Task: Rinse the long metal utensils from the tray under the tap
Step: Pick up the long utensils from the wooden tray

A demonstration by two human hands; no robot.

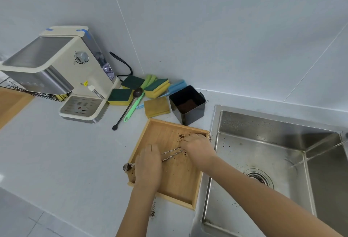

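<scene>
A square wooden tray [178, 184] lies on the counter just left of the steel sink [263, 153]. Across the tray lie long twisted metal utensils [172, 153], side by side. One spoon bowl [127, 167], dirty with coffee grounds, sticks out over the tray's left rim. My left hand [148, 165] covers the utensils' left part, fingers curled down on them. My right hand [197, 147] closes on their right ends near the tray's far corner. A thin stream of water [320, 152] runs into the sink from the right; the tap itself is out of frame.
A black bin with coffee grounds [188, 104] stands behind the tray. Several sponges [156, 88], a black long spoon [128, 108] and a green brush lie by the wall. A cream espresso machine [62, 72] stands at the left. Coffee grounds dot the tray, counter and sink.
</scene>
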